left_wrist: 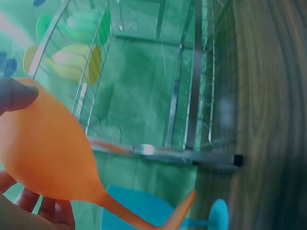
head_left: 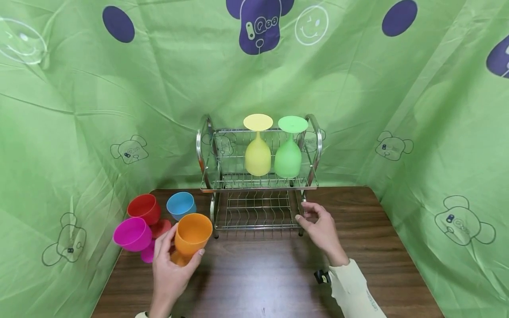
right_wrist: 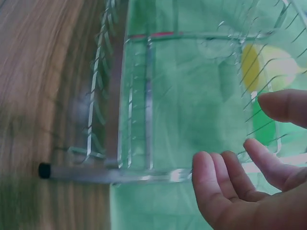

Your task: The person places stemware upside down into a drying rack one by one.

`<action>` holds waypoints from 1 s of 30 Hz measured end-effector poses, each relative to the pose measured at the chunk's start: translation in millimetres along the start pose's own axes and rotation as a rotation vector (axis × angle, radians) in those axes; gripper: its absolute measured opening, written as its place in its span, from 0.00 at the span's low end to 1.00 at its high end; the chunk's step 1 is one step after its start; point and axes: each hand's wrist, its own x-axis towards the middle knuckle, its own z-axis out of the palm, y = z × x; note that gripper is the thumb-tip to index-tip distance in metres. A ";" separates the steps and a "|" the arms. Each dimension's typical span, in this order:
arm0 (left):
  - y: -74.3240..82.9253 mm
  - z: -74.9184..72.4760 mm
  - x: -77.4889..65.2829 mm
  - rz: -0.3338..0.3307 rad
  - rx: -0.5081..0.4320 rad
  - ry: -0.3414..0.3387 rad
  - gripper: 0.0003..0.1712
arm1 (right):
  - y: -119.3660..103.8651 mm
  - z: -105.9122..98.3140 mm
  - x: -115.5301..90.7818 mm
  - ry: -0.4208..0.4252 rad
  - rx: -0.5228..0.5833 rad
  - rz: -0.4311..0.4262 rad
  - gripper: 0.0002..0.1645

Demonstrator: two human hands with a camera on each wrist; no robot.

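Orange goblet (head_left: 193,236), lower left of frame, is clasped in the left hand (head_left: 171,271), the right hand (head_left: 320,227) open-fingered and empty: apparently the lifting step, next likely requiring inversion over the rack (head_left: 258,189).

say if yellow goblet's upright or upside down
Upside down: the yellow goblet stands foot up, bowl below, on the rack's upper tier.

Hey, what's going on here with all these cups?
A person's left hand holds an orange cup, mouth up. The right hand holds nothing, at the right side of a metal rack. A yellow cup and a green cup stand upside down atop the rack; red, pink and blue cups stand upright on the table, left of it.
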 end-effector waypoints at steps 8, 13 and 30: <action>22.6 15.6 5.5 0.113 0.043 -0.138 0.56 | -27.7 3.2 -16.9 -0.101 0.047 -0.057 0.25; 37.3 26.6 8.0 0.134 0.067 -0.226 0.55 | -36.2 6.4 -27.2 -0.178 0.110 -0.129 0.26; 81.8 62.7 9.5 0.326 0.233 -0.513 0.55 | -59.3 13.6 -50.9 -0.430 0.200 -0.291 0.35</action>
